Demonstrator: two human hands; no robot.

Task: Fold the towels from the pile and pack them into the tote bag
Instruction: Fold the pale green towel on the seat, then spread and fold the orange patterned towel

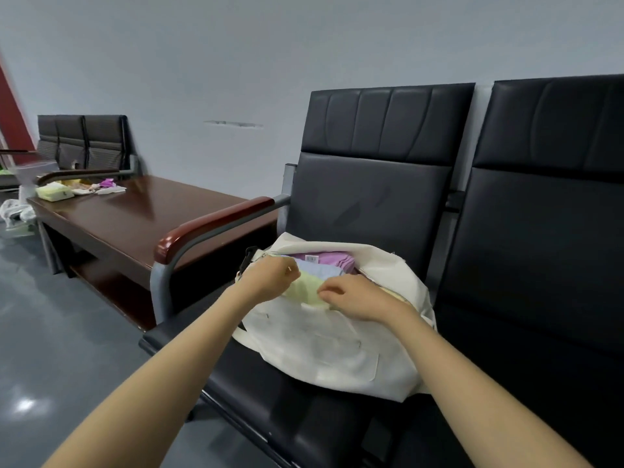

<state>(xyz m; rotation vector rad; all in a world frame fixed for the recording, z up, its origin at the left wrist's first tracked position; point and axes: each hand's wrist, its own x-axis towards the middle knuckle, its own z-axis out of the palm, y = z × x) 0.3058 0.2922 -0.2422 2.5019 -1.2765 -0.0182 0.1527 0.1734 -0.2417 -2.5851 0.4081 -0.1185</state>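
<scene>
What could go wrong here is the fold coming undone. The yellow towel is only partway into the bag's mouth, and if it snags on the rim or on the towels packed beneath, it may bunch or spring open. The tote bag is soft and slumped, so a hard push could also shove it sideways or collapse its opening. The left hand has its fingers curled tight and pinches the towel's left edge. The right hand is curled the same way and nips the right edge by the bag's near rim; whether it catches the rim too, I cannot tell. The towel spans the gap between the hands. Just beyond the fingers, inside the bag, lies a blue towel, and past it a purple towel with a small label. Below the hands the bag rests on a black chair. Far to the left of the left hand, well apart, a dark table carries the remaining pile.
</scene>
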